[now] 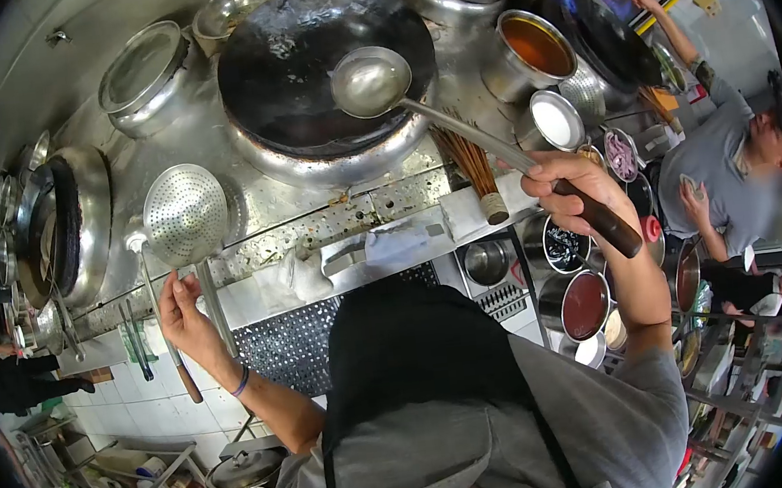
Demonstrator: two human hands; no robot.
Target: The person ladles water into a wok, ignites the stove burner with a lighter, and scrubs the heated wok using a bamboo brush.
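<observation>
Your right hand (583, 183) is closed around the dark wooden handle of a long steel ladle (371, 81), its round bowl over the wide black metal wok (279, 104); whether they touch, you can't tell from here. Swinging the shaft rightward could snag the brown bundled-stick brush (479, 179) beneath it or tip the tall steel pot of orange liquid (504, 82). Your left hand (193, 319) is loosely curled beside the wooden-handled, perforated steel skimmer (186, 212); its hold is unclear. Bumping that handle, which juts past the metal desk (133, 160), could knock the skimmer off.
</observation>
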